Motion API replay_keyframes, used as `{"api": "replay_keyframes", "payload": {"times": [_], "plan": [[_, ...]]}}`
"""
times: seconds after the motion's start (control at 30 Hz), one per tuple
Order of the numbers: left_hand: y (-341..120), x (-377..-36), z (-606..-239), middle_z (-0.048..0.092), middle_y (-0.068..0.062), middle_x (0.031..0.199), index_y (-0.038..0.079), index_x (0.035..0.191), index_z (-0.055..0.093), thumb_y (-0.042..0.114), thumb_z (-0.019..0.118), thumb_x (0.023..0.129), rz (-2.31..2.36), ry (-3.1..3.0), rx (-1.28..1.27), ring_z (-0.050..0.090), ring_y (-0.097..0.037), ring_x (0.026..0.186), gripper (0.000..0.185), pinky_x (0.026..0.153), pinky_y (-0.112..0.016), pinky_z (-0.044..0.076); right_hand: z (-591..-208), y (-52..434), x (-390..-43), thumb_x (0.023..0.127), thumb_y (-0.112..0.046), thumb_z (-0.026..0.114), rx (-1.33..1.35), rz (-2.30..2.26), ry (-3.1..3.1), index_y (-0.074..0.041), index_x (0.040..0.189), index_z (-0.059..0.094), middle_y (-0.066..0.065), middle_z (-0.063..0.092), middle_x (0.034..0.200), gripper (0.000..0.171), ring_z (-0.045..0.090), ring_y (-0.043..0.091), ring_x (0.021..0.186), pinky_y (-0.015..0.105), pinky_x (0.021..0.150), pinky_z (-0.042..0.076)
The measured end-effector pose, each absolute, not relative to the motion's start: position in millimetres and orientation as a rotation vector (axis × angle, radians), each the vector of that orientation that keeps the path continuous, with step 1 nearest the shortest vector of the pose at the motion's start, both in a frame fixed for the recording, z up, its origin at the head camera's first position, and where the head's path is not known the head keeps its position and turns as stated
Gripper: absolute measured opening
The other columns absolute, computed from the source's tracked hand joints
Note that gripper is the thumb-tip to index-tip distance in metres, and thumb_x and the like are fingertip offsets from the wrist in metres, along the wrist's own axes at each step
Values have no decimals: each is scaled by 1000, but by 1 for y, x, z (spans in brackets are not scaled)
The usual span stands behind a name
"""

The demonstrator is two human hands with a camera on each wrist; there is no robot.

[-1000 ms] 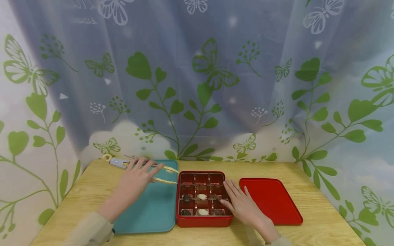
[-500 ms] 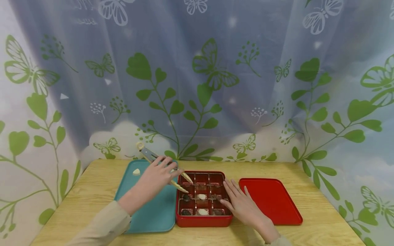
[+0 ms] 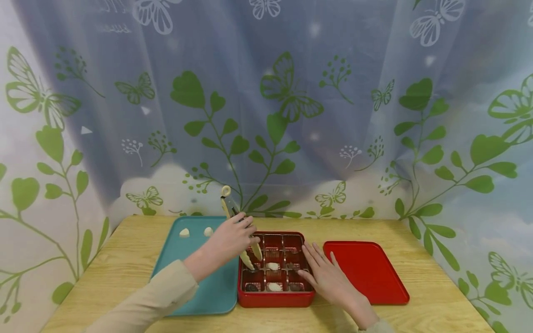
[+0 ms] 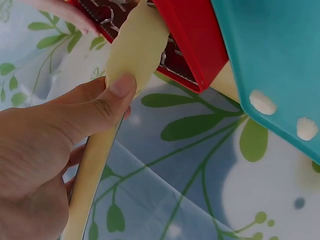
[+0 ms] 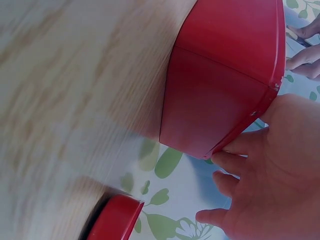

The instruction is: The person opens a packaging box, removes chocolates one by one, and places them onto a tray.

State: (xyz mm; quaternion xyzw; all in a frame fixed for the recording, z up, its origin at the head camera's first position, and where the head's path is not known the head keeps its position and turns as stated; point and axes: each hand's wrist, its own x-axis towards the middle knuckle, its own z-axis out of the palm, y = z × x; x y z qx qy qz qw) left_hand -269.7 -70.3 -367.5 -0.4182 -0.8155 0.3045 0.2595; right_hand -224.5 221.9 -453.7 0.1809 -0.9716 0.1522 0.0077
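We take the red box [image 3: 275, 298] as our landmark; it sits on the wooden table [image 3: 424, 314], open, its inside split into a three-by-three grid of compartments. Our left hand [image 3: 231, 236] hovers above the box's left column; its fingers and thumb are curled round a pair of cream tongs [image 3: 239, 231], and in the left wrist view the thumb presses flat on one arm of the tongs [image 4: 131, 55]. The tongs stand steeply tilted, ring end up behind the box, tips down in the left column near the middle row; the two arms sit close together at the tips, and we cannot tell whether they have anything between them. Our right hand [image 3: 329, 277] rests on the box's right edge with fingers spread and fairly straight, gripping nothing; the right wrist view shows the fingertips [image 5: 235, 162] against the box's rim. Inside the box, a white chocolate [image 3: 272, 266] lies in the centre compartment; dark and white pieces lie in the front row; the back row looks bare of pieces. Touching the box's left side lies a teal tray [image 3: 216, 291]; two small white pieces [image 3: 184, 233] rest near the tray's far edge, well apart from the box. Just right of the box, beyond our right hand, the red lid [image 3: 366, 273] lies flat on the table.
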Motion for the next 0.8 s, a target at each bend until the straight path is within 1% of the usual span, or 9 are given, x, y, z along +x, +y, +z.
{"api": "replay_keyframes", "payload": {"times": [0.1, 0.2, 0.3, 0.43, 0.53, 0.67, 0.8], "plan": [[-64, -269, -369, 69, 15, 120, 42, 119, 73, 31, 77, 88, 885, -2203, -1140, 55, -12, 124, 33, 110, -32, 41, -454, 222, -225, 105, -47, 49, 568, 476, -3037, -4, 160, 27, 14, 21, 167, 73, 16, 36, 154, 70, 118, 14], [-57, -269, -371, 66, 17, 129, 40, 122, 73, 27, 78, 88, 967, -2256, -1130, 51, -10, 131, 37, 114, -31, 37, -454, 222, -225, 105, -47, 49, 570, 482, -3036, -4, 160, 27, 14, 21, 167, 73, 16, 36, 154, 70, 118, 13], [-53, -270, -372, 62, 19, 136, 41, 126, 71, 28, 76, 90, 1021, -2311, -1112, 47, -9, 136, 38, 116, -31, 35, -454, 222, -225, 105, -48, 48, 570, 485, -3037, -5, 161, 27, 13, 21, 167, 74, 15, 36, 154, 69, 118, 13], [-53, -270, -376, 61, 19, 136, 43, 130, 67, 28, 74, 91, 1011, -2346, -1110, 46, -10, 138, 42, 116, -32, 35, -453, 222, -225, 105, -49, 47, 571, 487, -3040, -5, 161, 26, 14, 20, 167, 74, 15, 36, 155, 69, 118, 13], [-55, -272, -380, 64, 18, 133, 43, 128, 69, 28, 75, 91, 960, -2328, -1119, 48, -11, 136, 40, 114, -33, 37, -452, 222, -225, 105, -48, 48, 567, 480, -3039, -5, 161, 26, 14, 21, 167, 74, 15, 36, 155, 69, 118, 13], [-62, -275, -385, 68, 15, 121, 41, 118, 74, 28, 78, 88, 845, -2279, -1116, 55, -13, 124, 34, 105, -34, 42, -452, 222, -225, 105, -48, 48, 561, 466, -3041, -5, 161, 26, 13, 20, 167, 73, 15, 35, 155, 69, 118, 13], [-74, -274, -388, 69, 12, 113, 38, 116, 75, 24, 78, 88, 727, -2262, -1107, 58, -15, 115, 30, 101, -36, 45, -453, 222, -225, 105, -49, 47, 564, 460, -3049, -5, 161, 26, 13, 20, 168, 74, 15, 36, 154, 69, 118, 13]]}}
